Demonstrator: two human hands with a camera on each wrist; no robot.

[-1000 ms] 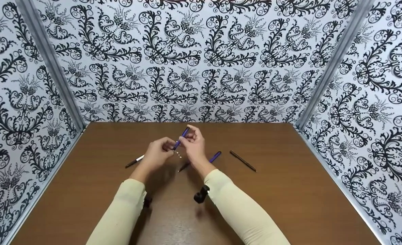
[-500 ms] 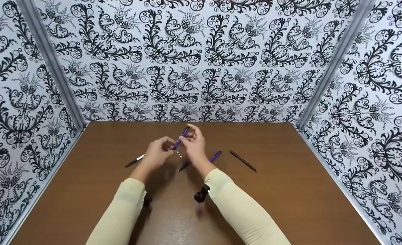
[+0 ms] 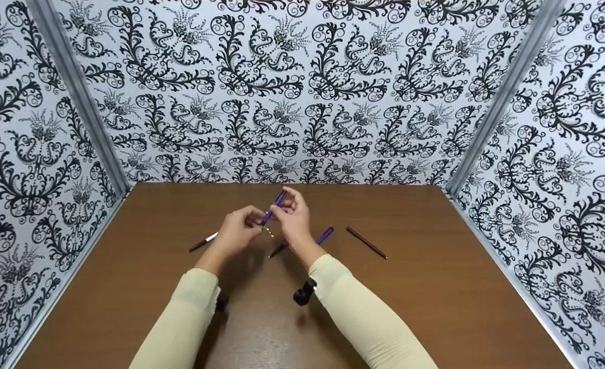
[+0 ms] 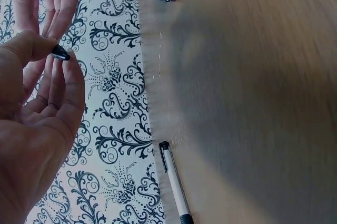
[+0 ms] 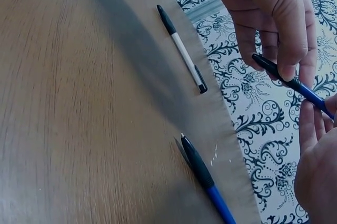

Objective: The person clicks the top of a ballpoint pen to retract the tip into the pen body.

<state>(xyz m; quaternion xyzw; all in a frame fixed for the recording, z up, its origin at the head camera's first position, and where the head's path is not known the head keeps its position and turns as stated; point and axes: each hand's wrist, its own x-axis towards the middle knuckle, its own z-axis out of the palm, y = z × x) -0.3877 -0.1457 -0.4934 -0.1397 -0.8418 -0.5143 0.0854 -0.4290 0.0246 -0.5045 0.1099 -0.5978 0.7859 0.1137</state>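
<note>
Wide brown desk (image 3: 415, 287), walled on three sides by black-and-white scrollwork panels (image 3: 302, 92). Over its middle, two cream sleeves (image 3: 364, 318) meeting at the hands. Left hand (image 3: 237, 230) curled, thumb and fingers pinching the dark tip end of a blue pen (image 3: 273, 206); right hand (image 3: 293, 218) likewise curled, fingertips gripping the blue barrel farther up. Pen held clear of the desk, slanting up and away toward the back wall, bridging both hands. Something small and pale dangling just beneath the grip, too tiny to identify.

On the desk itself: a second blue pen (image 3: 317, 240) with a black tip just behind the right wrist, a black-and-white pen (image 3: 203, 242) off to the left, a thin dark pen (image 3: 366, 242) off to the right, all apart from one another.

Probably very light, rigid, smooth plastic, likely to roll or twist between fingertips. Best taken in a fingertip pinch at each end, as here, rather than mid-barrel. Any small inner parts likely easy to lose.
</note>
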